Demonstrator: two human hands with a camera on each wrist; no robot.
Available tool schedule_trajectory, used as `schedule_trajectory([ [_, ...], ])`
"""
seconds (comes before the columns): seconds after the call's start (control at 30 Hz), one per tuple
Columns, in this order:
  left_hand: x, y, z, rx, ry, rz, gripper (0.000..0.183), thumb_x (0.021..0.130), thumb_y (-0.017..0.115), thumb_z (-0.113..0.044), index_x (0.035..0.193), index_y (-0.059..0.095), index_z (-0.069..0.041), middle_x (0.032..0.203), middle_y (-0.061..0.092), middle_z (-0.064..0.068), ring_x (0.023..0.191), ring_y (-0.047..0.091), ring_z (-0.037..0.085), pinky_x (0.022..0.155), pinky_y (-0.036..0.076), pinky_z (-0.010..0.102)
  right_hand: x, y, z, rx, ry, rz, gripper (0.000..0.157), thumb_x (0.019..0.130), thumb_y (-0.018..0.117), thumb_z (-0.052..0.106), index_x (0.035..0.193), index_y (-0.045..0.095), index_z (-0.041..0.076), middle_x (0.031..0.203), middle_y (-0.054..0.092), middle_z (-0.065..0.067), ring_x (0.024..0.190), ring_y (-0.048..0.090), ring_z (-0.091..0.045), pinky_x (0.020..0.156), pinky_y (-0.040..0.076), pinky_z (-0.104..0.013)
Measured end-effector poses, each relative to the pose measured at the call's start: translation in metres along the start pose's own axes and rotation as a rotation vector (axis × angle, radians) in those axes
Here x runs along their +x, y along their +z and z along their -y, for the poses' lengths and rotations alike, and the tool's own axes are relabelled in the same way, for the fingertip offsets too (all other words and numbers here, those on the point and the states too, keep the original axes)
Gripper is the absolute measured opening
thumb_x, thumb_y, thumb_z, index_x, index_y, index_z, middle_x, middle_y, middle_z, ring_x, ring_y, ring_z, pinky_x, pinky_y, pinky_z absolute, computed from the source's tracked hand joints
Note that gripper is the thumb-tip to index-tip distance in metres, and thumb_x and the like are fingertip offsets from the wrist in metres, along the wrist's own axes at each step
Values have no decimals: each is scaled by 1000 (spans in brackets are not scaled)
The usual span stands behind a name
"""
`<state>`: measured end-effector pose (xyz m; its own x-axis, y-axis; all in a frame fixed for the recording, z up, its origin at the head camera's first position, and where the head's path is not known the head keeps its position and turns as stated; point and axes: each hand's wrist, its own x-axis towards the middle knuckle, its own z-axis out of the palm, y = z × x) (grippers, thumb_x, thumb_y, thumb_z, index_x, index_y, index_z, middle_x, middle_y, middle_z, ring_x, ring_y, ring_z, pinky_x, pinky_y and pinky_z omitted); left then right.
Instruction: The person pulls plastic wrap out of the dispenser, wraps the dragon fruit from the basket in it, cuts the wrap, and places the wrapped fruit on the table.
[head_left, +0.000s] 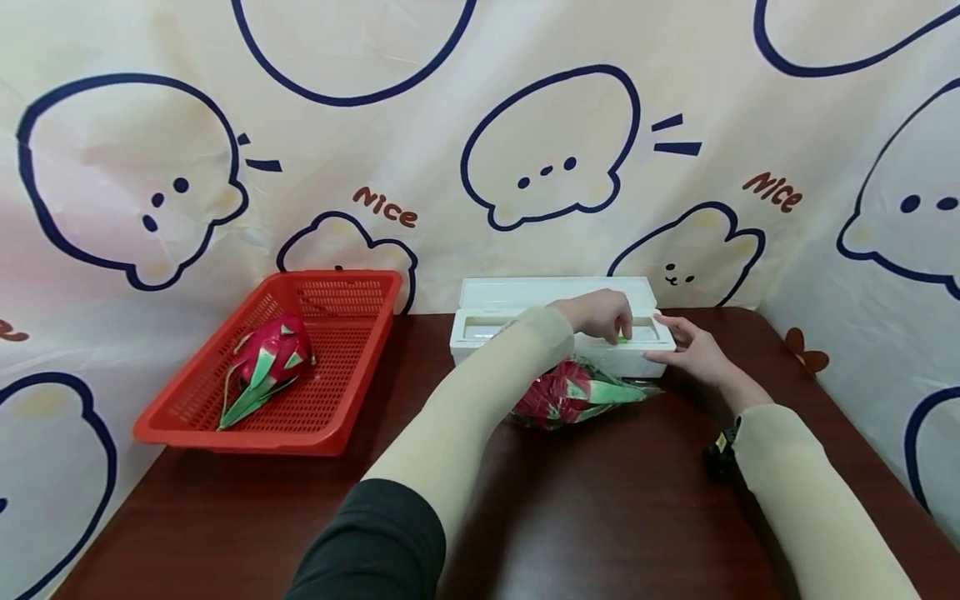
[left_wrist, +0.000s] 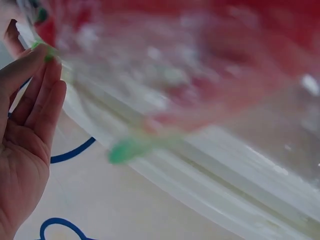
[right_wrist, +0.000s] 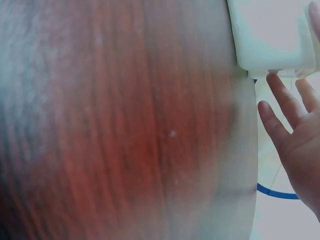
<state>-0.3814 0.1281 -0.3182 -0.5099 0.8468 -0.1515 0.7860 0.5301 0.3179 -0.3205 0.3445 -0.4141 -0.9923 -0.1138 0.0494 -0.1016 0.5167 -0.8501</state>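
A white cling film box [head_left: 547, 292] lies lengthwise at the back of the table with its lid raised. Against its front side sits a dragon fruit [head_left: 551, 398] covered in clear film. My left hand [head_left: 602, 313] reaches over the box's right part, thumb and fingers pinching a small green piece [head_left: 623, 339], perhaps the film cutter's slider. In the left wrist view the film and red fruit [left_wrist: 240, 55] are blurred. My right hand [head_left: 701, 354] grips the box's right end, thumb at the front; in the right wrist view its fingers [right_wrist: 287, 97] touch the box end.
On the left stands a red plastic basket [head_left: 348, 367] holding another dragon fruit [head_left: 273, 358], with no film visible on it. The dark wooden table [head_left: 592, 517] meets a patterned wall sheet [head_left: 435, 167] behind and at the sides.
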Motion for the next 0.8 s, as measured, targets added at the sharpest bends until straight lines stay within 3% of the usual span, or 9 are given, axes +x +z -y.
schedule_trajectory([
  [0.17,-5,2,9,-1,41,0,16,87,68,0,98,76,-8,90,67,2,80,55,11,69,45,19,0,2,-2,19,30,14,81,90,72,27,152,25,4,151,28,-30,118,47,-39,78,45,-12],
  [0.33,-21,-7,22,-2,28,-6,18,85,66,5,96,76,-6,87,68,5,73,53,11,65,44,21,2,-3,3,10,21,9,82,90,71,28,153,24,5,151,28,-28,120,45,-37,81,44,-15],
  [0.47,-41,-13,36,-24,-2,-17,19,85,65,6,94,76,-6,86,68,6,71,51,12,64,44,21,2,-9,10,-23,21,9,84,90,71,31,153,23,5,153,25,-28,124,41,-39,88,43,-23],
  [0.63,-61,-9,41,-44,-23,-48,16,88,64,3,95,75,-6,89,67,7,74,52,13,65,44,21,-3,-12,9,-19,40,23,87,90,71,32,154,19,5,153,22,-30,127,38,-43,101,39,-48],
  [0.7,-66,-6,43,-43,-35,-60,16,88,64,2,97,75,-7,89,66,5,75,53,12,66,44,21,-3,-8,8,-4,41,31,87,90,71,32,154,18,5,153,20,-31,128,37,-45,104,31,-59],
  [0.8,-75,-1,50,-43,-47,-70,16,89,64,1,98,75,-7,90,67,4,77,54,12,68,45,22,-2,-1,6,9,43,40,87,91,70,32,154,18,5,153,20,-31,128,37,-46,104,30,-60],
])
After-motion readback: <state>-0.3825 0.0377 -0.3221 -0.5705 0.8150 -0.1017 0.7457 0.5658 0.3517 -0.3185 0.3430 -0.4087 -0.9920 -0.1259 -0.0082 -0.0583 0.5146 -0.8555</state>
